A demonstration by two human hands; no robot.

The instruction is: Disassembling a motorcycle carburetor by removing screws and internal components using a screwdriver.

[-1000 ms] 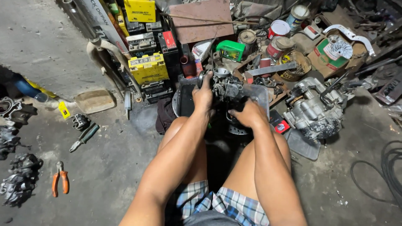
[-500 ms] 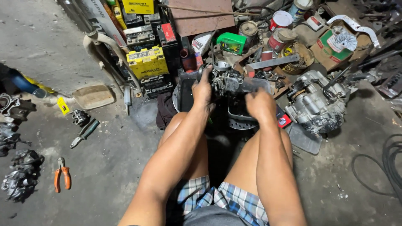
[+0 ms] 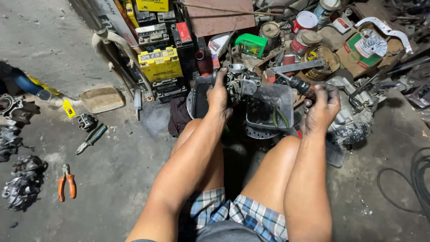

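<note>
I sit on a concrete floor with bare knees raised. My left hand (image 3: 219,93) grips a grey metal carburetor (image 3: 241,80), holding it above a clear grey plastic tub (image 3: 270,106) between my legs. My right hand (image 3: 320,111) is off to the right of the tub, fingers closed around a screwdriver (image 3: 299,85) with a dark red and black handle. Its shaft points left toward the carburetor. The tip is hard to make out.
Yellow and black batteries (image 3: 160,65) are stacked at the back left. Cans (image 3: 306,20) and a green container (image 3: 251,45) crowd the back. An engine casing (image 3: 354,117) lies right of my hand. Orange pliers (image 3: 67,186), a green-handled tool (image 3: 92,138) and engine parts (image 3: 22,183) lie left.
My right hand has left the carburetor, moved right and now holds the screwdriver. The left hand keeps its hold on the carburetor. The view has tilted down a little.
</note>
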